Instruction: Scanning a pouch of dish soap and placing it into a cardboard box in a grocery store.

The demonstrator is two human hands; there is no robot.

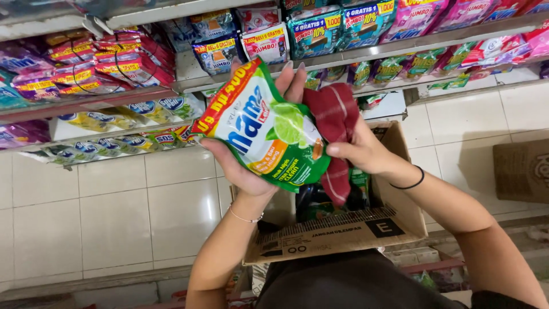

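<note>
Below, an open brown cardboard box on the lap. Above it, a green plastic refill pouch with a lime picture, long axis tilted up-left, cradled in left hand, fingers curled around its back. At pouch's right edge, right hand pinched on a dark red striped cloth, touching.

An open cardboard box sits below stocked shelves. Above the box, a green pouch and a red cloth block the way to the shelves; left of the box, bare white tiled floor lies open.
</note>
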